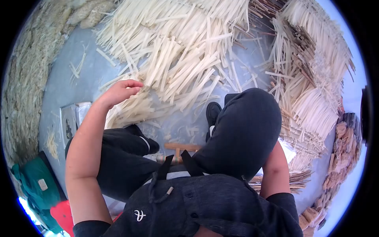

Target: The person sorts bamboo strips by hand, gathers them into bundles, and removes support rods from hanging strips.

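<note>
My left hand reaches out past my left knee, palm down, over the near left edge of a big heap of pale flat strips. Its fingers point right and are slightly bent, with a strip end close to the fingertips; nothing shows in its grasp. My right forearm goes down beside my right thigh, and the hand itself is hidden behind the knee. Right of that knee lies another long pile of pale strips, mixed with brown ones.
A wooden stool part shows between my legs. Left are a flat framed item, a green bag and a red item. Rough fibrous material lines the far left. Brown pieces are stacked at right.
</note>
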Demonstrator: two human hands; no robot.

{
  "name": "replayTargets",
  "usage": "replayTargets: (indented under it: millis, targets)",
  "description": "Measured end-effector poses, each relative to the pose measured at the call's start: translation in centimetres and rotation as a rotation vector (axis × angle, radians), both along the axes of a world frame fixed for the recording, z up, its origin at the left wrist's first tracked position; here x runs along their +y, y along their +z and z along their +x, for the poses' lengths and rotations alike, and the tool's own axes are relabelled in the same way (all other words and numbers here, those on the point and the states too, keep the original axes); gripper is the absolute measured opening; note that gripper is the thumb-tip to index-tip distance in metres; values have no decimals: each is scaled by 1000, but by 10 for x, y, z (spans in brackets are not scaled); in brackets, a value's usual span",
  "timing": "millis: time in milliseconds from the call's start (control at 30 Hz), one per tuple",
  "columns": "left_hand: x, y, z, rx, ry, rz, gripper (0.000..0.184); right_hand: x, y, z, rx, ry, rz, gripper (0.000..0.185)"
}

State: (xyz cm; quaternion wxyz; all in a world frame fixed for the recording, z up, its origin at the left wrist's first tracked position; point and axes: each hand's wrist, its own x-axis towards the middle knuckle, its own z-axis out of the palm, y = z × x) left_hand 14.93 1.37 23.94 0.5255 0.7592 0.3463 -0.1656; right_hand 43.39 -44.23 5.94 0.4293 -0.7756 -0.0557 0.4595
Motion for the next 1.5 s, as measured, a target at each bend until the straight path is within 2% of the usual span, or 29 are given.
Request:
replayTargets:
  millis: [133,233,300,333,400,433,500,533,600,633,700,767,833,867,933,1067,1133,1167,1233,1267,1333,1467,1500]
  targets:
    - [43,-43,32,9,-144,141,39,44,-24,11,131,83,-35,51]
    - [73,-77,66,62,-98,186,42,69,-45,23,225,129,-72,53]
    - [94,-115,90,42,47,155,47,83,-58,31,278,145,-98,55]
    - [105,-135,101,52,38,148,47,89,-64,35,307,151,-111,55]
    - [123,-175,123,-4,99,181,59,101,-75,44,355,157,-136,57]
    - [127,-192,134,8,85,167,59,106,-80,47,380,158,-148,58]
    - [136,-225,157,38,185,295,80,117,-90,57,425,156,-171,59]
    - [140,-236,168,44,173,278,80,123,-95,62,444,158,-180,60]
    - [143,-256,190,100,227,407,99,135,-102,70,477,154,-184,61]
    - [144,-267,198,103,212,391,99,141,-100,72,485,144,-172,62]
    - [145,-284,210,13,428,266,110,165,-89,74,487,110,-109,67]
    - [131,-285,221,-7,369,322,109,192,-73,73,465,73,19,80]
    - [110,-280,231,-62,274,458,106,208,-72,78,547,41,83,81]
    - [100,-284,232,-56,267,458,106,213,-73,79,625,19,154,82]
    - [83,-291,232,-208,181,390,103,221,-74,76,634,-14,181,80]
    - [66,-259,244,-62,-10,283,94,231,-72,74,638,-51,201,75]
    - [58,-267,241,-119,-88,823,85,232,-74,76,633,-29,189,74]
    - [55,-272,239,-117,-90,824,85,233,-74,76,627,-8,178,73]
    - [49,-273,237,-279,-246,1077,82,235,-72,77,594,-1,147,73]
    - [47,-271,239,-281,-252,1079,82,235,-70,77,560,4,112,72]
    - [38,-266,242,-226,-58,210,85,237,-63,75,580,-17,149,73]
    - [17,-259,242,-184,-205,370,90,237,-73,71,612,-90,213,77]
    - [8,-264,239,-264,-274,498,91,235,-75,71,613,-90,215,77]
